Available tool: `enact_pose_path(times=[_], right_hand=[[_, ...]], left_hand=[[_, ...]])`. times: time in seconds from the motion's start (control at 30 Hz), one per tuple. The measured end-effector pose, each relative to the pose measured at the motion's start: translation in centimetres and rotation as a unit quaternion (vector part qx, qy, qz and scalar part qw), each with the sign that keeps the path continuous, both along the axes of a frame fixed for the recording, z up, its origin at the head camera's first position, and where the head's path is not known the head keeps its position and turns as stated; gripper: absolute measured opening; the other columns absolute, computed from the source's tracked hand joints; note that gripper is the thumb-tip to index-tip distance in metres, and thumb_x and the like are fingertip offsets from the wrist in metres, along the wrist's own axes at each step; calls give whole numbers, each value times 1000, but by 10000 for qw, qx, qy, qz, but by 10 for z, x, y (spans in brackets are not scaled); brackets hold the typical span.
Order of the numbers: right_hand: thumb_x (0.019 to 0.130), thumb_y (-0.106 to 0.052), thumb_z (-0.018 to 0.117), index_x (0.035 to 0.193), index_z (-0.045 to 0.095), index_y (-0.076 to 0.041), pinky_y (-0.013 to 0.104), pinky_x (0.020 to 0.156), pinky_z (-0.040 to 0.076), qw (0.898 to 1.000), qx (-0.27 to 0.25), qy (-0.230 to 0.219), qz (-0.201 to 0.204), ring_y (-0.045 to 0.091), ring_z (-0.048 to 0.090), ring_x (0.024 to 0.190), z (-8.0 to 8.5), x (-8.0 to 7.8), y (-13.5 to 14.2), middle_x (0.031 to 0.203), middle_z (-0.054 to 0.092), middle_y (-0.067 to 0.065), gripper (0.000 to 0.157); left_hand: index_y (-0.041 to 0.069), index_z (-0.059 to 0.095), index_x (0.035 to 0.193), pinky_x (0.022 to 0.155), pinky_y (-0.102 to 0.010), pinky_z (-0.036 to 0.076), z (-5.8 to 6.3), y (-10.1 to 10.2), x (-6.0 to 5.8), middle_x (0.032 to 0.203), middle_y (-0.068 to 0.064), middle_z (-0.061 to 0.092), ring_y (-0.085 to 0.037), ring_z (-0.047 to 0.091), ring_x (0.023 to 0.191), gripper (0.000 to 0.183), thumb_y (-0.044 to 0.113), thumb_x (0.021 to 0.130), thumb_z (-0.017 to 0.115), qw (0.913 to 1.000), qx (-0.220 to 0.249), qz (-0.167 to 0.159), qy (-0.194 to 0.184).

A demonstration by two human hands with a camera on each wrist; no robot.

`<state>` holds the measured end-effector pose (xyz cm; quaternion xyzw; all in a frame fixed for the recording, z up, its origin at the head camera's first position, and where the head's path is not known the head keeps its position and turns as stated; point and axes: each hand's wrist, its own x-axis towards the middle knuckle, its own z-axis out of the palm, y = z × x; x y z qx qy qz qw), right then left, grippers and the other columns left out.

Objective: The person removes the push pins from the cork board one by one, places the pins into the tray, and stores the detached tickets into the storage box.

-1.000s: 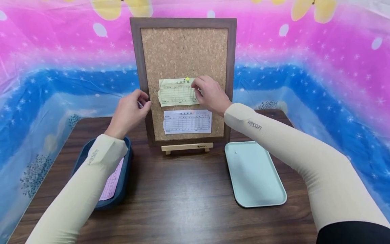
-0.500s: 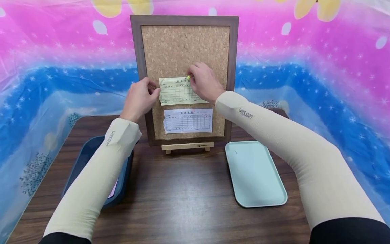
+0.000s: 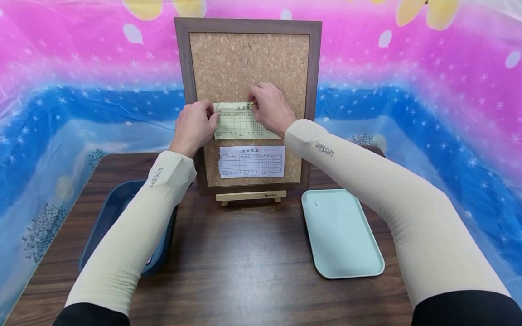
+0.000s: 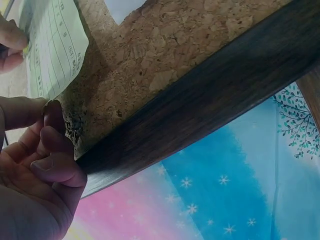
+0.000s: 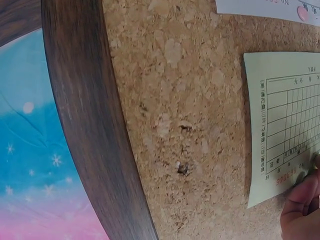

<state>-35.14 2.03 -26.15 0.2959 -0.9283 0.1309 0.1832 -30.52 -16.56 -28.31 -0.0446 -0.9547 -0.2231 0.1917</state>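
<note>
A pale yellow printed slip (image 3: 234, 124) lies against the framed corkboard (image 3: 248, 63), a yellow push pin (image 3: 251, 103) at the middle of its top edge. My right hand (image 3: 272, 108) pinches that pin; its fingers cover most of it and part of the slip's right side. With thumb and finger, my left hand (image 3: 193, 127) pinches the slip's upper left corner, as the left wrist view shows up close. The slip's lower edge bows off the cork in that view. Below hangs a white printed slip (image 3: 252, 162), with a pink pin (image 5: 302, 13) visible in the right wrist view.
The board stands upright on a small wooden easel (image 3: 250, 197) on the dark wooden table (image 3: 244, 253). To the right sits a pale green tray (image 3: 344, 240) bearing one tiny item. A dark blue bin (image 3: 91, 246) stands at left, partly behind my left forearm.
My left hand has moved right and up from the frame's left edge to the yellow slip's corner. My right hand has shifted up and left from the slip's right side onto the pin.
</note>
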Motion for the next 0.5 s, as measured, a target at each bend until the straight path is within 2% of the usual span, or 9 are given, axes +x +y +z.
enact_pose_path(times=[0.23, 0.5], right_hand=[[79, -5, 51, 88, 57, -11, 24, 74, 34, 9998, -1, -213, 44, 13, 45, 83, 4, -2, 0, 88, 53, -1, 13], [78, -3, 50, 86, 57, -10, 24, 72, 35, 9995, -22, -186, 253, 13, 45, 82, 2, -5, 2, 86, 53, -1, 13]], left_hand=[[10, 52, 78, 58, -39, 36, 2, 1, 0, 71, -4, 53, -23, 48, 66, 19, 25, 87, 45, 10000, -50, 29, -51], [10, 53, 82, 61, -39, 37, 1, 1, -1, 74, -4, 54, -23, 49, 68, 19, 26, 88, 44, 9998, -87, 20, -187]])
